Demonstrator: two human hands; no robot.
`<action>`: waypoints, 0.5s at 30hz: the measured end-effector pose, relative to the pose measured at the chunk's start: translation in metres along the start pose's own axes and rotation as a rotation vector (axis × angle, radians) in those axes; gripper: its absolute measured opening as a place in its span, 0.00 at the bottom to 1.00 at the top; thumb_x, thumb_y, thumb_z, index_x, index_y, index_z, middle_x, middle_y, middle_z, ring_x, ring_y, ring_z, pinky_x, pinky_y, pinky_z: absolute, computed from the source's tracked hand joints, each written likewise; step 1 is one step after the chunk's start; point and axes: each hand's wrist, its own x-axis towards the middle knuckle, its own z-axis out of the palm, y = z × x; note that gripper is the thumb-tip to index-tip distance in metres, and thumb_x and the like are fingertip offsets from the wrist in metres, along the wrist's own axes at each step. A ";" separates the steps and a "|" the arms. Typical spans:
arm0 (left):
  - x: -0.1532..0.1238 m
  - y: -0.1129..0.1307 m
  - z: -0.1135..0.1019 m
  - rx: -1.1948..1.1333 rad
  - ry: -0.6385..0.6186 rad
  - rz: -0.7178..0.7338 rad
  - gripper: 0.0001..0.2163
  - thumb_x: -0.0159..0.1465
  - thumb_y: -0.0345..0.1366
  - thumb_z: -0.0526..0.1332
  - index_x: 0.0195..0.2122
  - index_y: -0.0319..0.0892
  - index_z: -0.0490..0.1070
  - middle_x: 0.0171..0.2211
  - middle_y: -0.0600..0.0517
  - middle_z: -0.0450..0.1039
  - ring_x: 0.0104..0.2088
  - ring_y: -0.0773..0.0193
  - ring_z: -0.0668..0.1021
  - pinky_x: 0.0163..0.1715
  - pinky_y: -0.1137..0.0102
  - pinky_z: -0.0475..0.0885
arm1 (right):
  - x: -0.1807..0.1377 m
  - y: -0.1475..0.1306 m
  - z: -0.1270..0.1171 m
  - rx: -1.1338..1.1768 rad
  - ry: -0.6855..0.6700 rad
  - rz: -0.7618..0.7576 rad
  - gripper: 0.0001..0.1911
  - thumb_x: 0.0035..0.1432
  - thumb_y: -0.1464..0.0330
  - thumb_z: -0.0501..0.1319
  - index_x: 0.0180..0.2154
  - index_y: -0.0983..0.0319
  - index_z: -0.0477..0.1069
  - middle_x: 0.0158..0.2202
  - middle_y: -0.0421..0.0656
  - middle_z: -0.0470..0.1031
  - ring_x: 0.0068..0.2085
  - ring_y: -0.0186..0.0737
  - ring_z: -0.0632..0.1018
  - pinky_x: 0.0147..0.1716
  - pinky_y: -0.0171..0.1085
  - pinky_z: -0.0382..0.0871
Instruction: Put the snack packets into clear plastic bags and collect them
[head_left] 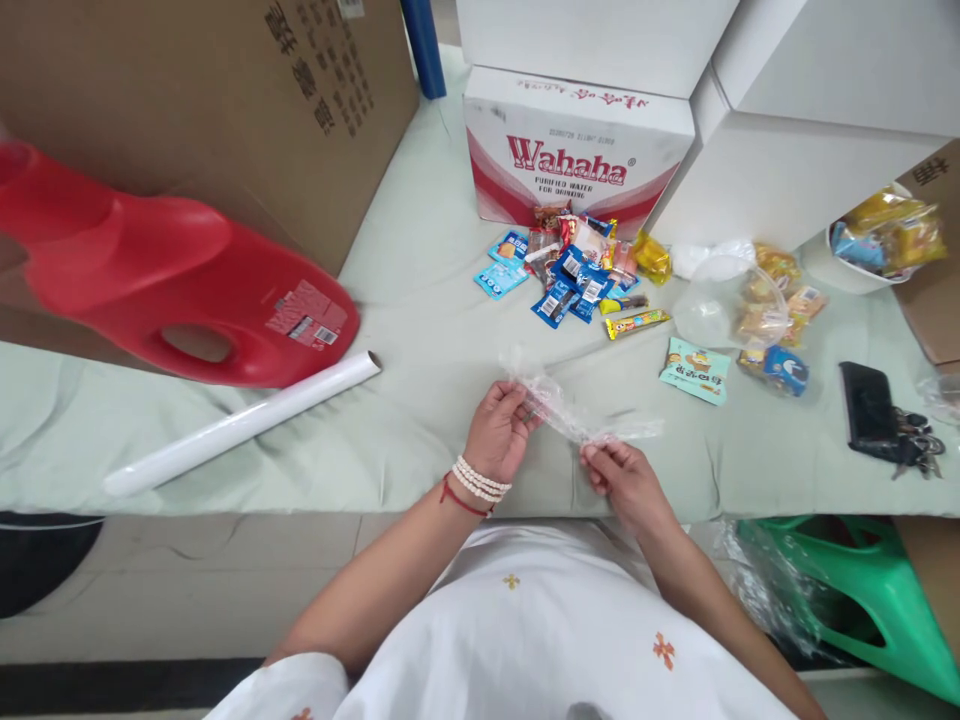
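Observation:
Between my hands stretches a crumpled clear plastic bag [559, 412], held just above the cloth near the table's front edge. My left hand [501, 425], with beaded bracelets at the wrist, pinches its left part. At its right part, my right hand [619, 475] grips it between thumb and bent fingers. Beyond my hands lies a pile of small wrapped snacks [574, 265], with a yellow snack stick [636, 323] at its near side. A mint-green snack packet [696, 370] lies to the right of the bag.
On the left, a red detergent jug [180, 270] lies beside a white roll [247, 425] and a large carton [210, 100]. A Wahaha box [577, 150] stands behind the snacks. To the right are a clear round lid [731, 305], a white tub [855, 265] and a phone [868, 405] with keys.

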 end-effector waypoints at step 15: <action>-0.031 -0.002 0.017 0.159 -0.137 0.282 0.21 0.56 0.51 0.75 0.34 0.44 0.68 0.40 0.53 0.78 0.44 0.62 0.81 0.43 0.65 0.80 | -0.001 -0.072 0.004 -0.686 0.066 -0.735 0.17 0.61 0.53 0.69 0.45 0.56 0.77 0.47 0.48 0.77 0.48 0.48 0.76 0.48 0.45 0.72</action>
